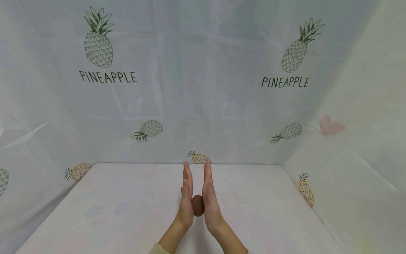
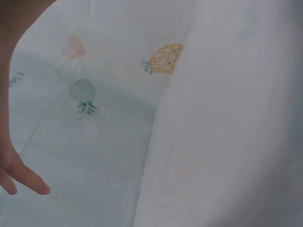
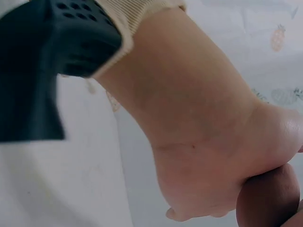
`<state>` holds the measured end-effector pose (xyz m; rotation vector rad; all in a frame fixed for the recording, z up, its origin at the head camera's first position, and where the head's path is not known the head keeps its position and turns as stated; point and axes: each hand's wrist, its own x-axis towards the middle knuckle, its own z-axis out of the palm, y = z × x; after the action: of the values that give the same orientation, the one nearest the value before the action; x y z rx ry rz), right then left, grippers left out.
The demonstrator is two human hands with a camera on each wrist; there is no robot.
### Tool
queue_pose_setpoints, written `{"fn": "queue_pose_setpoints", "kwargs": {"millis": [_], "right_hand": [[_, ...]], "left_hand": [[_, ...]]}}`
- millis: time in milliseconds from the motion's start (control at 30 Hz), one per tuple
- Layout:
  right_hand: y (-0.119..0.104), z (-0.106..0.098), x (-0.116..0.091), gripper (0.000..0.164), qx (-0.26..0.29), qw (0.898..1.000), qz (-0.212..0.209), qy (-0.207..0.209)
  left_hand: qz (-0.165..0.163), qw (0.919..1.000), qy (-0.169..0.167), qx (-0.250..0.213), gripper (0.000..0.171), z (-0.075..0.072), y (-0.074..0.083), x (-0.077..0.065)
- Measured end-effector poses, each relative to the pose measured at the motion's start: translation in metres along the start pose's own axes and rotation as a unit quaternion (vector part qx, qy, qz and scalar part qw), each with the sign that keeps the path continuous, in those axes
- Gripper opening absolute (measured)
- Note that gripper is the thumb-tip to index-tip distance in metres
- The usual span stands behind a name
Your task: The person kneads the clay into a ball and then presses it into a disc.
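Between the heels of both palms sits a smooth brown rounded lump [image 1: 198, 206], roughly egg-shaped. My left hand [image 1: 187, 199] presses it from the left, fingers straight and pointing away. From the other side my right hand [image 1: 210, 203] presses with its fingers straight too, so the palms face each other with a gap above the lump. In the right wrist view, the brown lump [image 3: 268, 201] touches the palm of my right hand [image 3: 213, 156]. Only the edge of my left hand [image 2: 14, 156] shows in the left wrist view; the lump is hidden there.
Beneath the hands lies a white-covered table [image 1: 127, 225] with faint coloured prints. A pale curtain [image 1: 196, 88] with pineapple prints rises behind its far edge and along both sides. Part of a dark wrist device [image 3: 85, 38] lies beside the right cuff.
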<state>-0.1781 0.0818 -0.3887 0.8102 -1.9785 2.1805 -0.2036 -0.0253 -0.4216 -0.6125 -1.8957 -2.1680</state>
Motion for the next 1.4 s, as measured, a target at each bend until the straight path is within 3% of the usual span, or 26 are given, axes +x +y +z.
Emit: {"fn": "queue_pose_setpoints", "kwargs": {"millis": [267, 500, 667, 967, 1200, 1400], "right_hand": [[-0.001, -0.014, 0.005, 0.055, 0.005, 0.999, 0.014, 0.031], [0.002, -0.02, 0.008, 0.058, 0.024, 0.999, 0.031, 0.037], [0.006, -0.02, 0.008, 0.062, 0.059, 0.996, 0.062, 0.011], [0.014, -0.009, 0.004, 0.063, 0.072, 0.989, 0.116, -0.05], [0.013, 0.0, 0.001, 0.06, 0.057, 0.989, 0.119, -0.065], [0.01, 0.003, 0.0, 0.057, 0.027, 0.992, 0.099, -0.079]], "left_hand": [[-0.006, 0.9989, -0.046, 0.007, 0.057, 0.016, 0.001, -0.01], [0.025, 0.997, -0.072, -0.006, 0.057, 0.023, 0.018, -0.018], [0.059, 0.9952, -0.077, 0.01, 0.059, 0.021, 0.032, -0.02], [0.091, 0.9948, -0.027, 0.037, 0.064, 0.007, 0.044, -0.011], [0.079, 0.9963, 0.004, 0.033, 0.064, -0.006, 0.042, -0.004], [0.059, 0.9977, 0.018, 0.026, 0.063, -0.012, 0.029, 0.003]]}}
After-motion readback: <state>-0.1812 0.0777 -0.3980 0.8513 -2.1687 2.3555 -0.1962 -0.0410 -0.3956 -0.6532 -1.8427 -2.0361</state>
